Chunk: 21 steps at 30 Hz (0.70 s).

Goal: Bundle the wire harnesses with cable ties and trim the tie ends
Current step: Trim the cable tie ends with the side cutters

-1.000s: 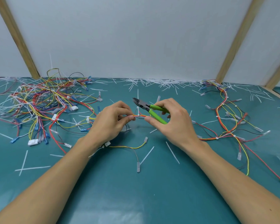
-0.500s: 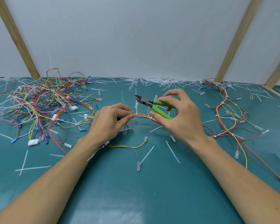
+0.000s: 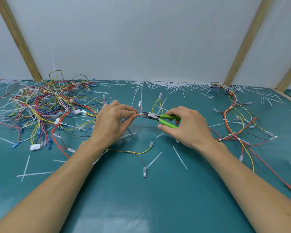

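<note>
1. The left hand (image 3: 110,122) pinches a thin wire harness (image 3: 139,114) between thumb and fingertips, above the teal mat (image 3: 141,199).
2. The right hand (image 3: 186,126) grips green-handled flush cutters (image 3: 155,117), fingers curled round both handles.
3. The cutter tips meet the upright white cable tie (image 3: 141,101) at the harness.
4. Loose harnesses (image 3: 45,108) lie heaped at the left.

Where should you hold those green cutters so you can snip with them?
Hold the green cutters by the two padded green handles, coming from the right, as the right hand does. The metal blades point left at the cable tie on the wires the left hand pinches, so fingers stay behind them.
</note>
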Tool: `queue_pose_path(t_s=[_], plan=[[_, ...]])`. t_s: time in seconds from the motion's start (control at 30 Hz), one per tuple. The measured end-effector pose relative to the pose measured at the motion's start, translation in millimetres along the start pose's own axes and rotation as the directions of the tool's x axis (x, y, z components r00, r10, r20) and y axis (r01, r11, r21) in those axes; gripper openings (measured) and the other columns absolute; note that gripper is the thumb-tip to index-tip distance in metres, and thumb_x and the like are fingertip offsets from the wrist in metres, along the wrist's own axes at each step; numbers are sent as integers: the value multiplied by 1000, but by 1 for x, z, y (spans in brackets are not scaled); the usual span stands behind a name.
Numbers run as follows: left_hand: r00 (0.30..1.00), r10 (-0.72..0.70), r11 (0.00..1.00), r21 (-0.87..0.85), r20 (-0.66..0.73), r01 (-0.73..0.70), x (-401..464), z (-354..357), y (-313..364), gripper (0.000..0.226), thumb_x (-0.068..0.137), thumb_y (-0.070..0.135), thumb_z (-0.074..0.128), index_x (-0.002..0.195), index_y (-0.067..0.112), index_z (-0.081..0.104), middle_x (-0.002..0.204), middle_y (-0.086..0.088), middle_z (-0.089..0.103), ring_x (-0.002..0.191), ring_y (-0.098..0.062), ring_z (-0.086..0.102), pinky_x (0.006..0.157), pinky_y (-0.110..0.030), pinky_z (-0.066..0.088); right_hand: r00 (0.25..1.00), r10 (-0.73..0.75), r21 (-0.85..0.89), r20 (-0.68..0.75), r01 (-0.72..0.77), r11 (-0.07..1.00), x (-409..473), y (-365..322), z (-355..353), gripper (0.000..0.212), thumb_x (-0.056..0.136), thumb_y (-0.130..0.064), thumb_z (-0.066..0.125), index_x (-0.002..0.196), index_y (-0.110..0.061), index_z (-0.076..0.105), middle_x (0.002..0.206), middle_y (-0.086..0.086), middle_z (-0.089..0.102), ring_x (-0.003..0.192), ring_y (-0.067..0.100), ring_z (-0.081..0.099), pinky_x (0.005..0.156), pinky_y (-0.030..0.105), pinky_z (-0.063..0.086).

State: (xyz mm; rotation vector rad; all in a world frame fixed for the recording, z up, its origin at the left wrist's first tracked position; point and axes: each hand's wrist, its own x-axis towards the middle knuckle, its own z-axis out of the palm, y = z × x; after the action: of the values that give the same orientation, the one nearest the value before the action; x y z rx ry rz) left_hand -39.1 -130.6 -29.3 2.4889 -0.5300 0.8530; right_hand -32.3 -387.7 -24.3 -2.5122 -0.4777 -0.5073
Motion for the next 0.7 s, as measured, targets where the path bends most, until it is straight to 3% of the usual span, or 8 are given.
queue_pose_path(t_s=[0.23, 0.4, 0.7], plan=[[997, 82, 996, 41, 6, -82, 1, -2, 1, 12, 95, 25, 70, 94, 23, 81, 99, 16, 75, 78, -14, 40, 72, -36, 35, 999, 39, 37, 12, -39, 999, 1, 1, 0, 31, 76, -61, 79, 95, -38, 71, 89, -15, 65, 81, 9, 60, 76, 35, 51], [994, 113, 989, 94, 0, -113, 2, -5, 2, 9, 94, 23, 72, 93, 22, 81, 98, 15, 74, 80, -24, 53, 70, -40, 38, 998, 45, 60, 34, -47, 997, 2, 1, -3, 30, 76, -60, 79, 95, -39, 71, 90, -14, 66, 81, 7, 61, 77, 35, 52], [987, 159, 979, 128, -15, -156, 3, -6, 2, 8, 93, 24, 73, 91, 23, 81, 97, 15, 74, 80, -25, 54, 69, -34, 30, 998, 37, 89, 52, -41, 995, 2, 0, -5, 29, 75, -56, 81, 94, -36, 72, 89, -14, 68, 79, 8, 62, 78, 39, 54]])
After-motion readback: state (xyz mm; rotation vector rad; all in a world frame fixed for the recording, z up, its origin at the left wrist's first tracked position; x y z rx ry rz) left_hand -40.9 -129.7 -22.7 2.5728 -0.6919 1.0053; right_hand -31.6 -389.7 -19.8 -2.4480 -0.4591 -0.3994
